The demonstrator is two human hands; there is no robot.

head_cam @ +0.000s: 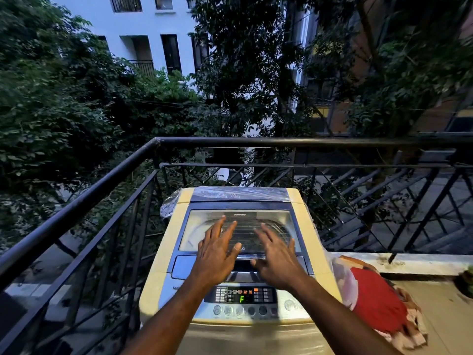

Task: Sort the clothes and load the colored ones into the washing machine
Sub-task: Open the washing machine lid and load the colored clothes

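A cream top-loading washing machine (309, 231) stands on a balcony in front of me. Its glass lid (199, 231) lies flat and closed. My left hand (217, 252) and my right hand (276, 257) hover side by side over the lid's near edge, fingers spread, holding nothing. The control panel (243, 297) below my wrists is lit and shows a green "F". To the right of the machine lies a heap of clothes (378, 303), red cloth on top with pale pink and white patterned cloth under it.
A black metal railing (107, 172) closes the balcony on the left and behind the machine. A low white ledge (409, 262) runs at the right, with a potted plant (465, 283) at the frame's edge. Clear plastic film (169, 206) covers the machine's back.
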